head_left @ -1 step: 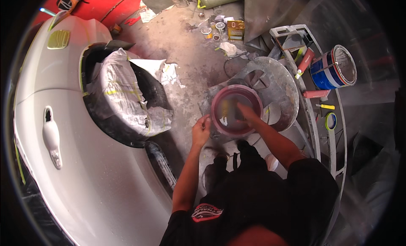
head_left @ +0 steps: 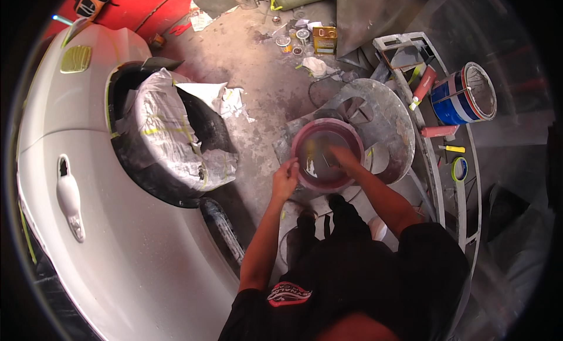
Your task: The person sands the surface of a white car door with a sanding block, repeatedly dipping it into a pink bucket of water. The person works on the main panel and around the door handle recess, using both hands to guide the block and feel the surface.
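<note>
A reddish-pink round basin (head_left: 300,174) holding murky grey liquid (head_left: 319,171) stands in front of me. My left hand (head_left: 285,178) is at its left rim, fingers curled and closed against the edge. My right hand (head_left: 345,159) reaches over the right side into the basin. Its fingertips are dark and blurred near the liquid, and whatever they may hold cannot be made out. A pale yellowish patch and a bright streak show on the liquid.
A pale car body (head_left: 117,224) fills the left, its wheel covered with taped masking sheet (head_left: 164,130). Beside the basin lies a round grey metal piece (head_left: 399,121). A blue paint bucket (head_left: 448,100), yellow-handled knife (head_left: 453,148) and tape roll (head_left: 459,168) are near a metal frame (head_left: 437,188).
My left hand has moved slightly up and right, onto the basin's rim. My right hand has shifted a little inside the basin. The whole view has drifted slightly.
</note>
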A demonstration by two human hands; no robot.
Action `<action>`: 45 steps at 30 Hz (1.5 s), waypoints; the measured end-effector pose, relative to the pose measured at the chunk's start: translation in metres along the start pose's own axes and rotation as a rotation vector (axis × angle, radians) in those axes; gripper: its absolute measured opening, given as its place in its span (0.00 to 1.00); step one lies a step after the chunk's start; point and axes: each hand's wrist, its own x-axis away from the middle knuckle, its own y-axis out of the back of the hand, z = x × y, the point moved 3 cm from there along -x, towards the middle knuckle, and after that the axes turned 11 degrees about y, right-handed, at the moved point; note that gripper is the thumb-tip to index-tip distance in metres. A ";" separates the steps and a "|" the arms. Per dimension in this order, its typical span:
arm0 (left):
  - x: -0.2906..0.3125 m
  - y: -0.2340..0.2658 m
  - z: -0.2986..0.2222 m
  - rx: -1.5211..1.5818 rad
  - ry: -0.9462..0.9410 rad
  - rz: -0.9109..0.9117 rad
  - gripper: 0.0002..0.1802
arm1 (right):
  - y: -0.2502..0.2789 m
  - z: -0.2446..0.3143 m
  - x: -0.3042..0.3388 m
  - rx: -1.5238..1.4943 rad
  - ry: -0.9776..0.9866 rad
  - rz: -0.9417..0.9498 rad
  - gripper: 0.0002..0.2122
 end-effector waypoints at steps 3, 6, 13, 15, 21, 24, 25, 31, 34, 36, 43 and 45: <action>-0.050 -0.058 -0.001 -0.193 -0.108 0.108 0.16 | 0.006 -0.047 -0.030 0.103 0.011 0.038 0.15; -0.108 -0.117 0.050 -0.255 0.036 0.188 0.16 | -0.004 -0.081 -0.056 0.037 -0.088 0.017 0.14; -0.154 -0.182 0.121 -0.519 0.213 0.076 0.24 | -0.007 -0.128 -0.120 0.796 -0.162 0.197 0.19; -0.152 -0.201 0.124 -0.782 0.156 0.344 0.25 | -0.001 -0.185 -0.124 0.828 0.006 0.089 0.21; -0.165 -0.194 0.154 -0.523 0.234 0.274 0.29 | -0.014 -0.132 -0.097 0.710 0.106 -0.154 0.21; -0.150 -0.160 0.100 -0.254 0.213 0.273 0.28 | -0.002 -0.070 -0.059 0.116 0.101 -0.175 0.18; -0.135 -0.149 0.076 -0.143 0.207 0.301 0.27 | 0.005 -0.042 -0.040 -0.123 0.007 -0.116 0.18; -0.072 -0.093 0.016 0.213 0.304 0.574 0.19 | 0.024 0.017 -0.001 -0.167 0.210 -0.208 0.07; -0.049 -0.076 -0.014 0.307 0.273 0.515 0.14 | 0.015 0.052 0.018 -0.003 0.298 -0.219 0.07; -0.037 -0.069 -0.025 0.314 0.200 0.461 0.11 | 0.010 0.088 0.035 0.146 0.274 -0.248 0.10; 0.007 -0.044 -0.059 0.358 0.041 0.246 0.13 | -0.005 0.112 0.067 0.308 0.434 -0.339 0.14; 0.013 -0.036 -0.068 0.279 -0.098 0.164 0.14 | -0.007 0.124 0.083 0.171 0.489 -0.363 0.16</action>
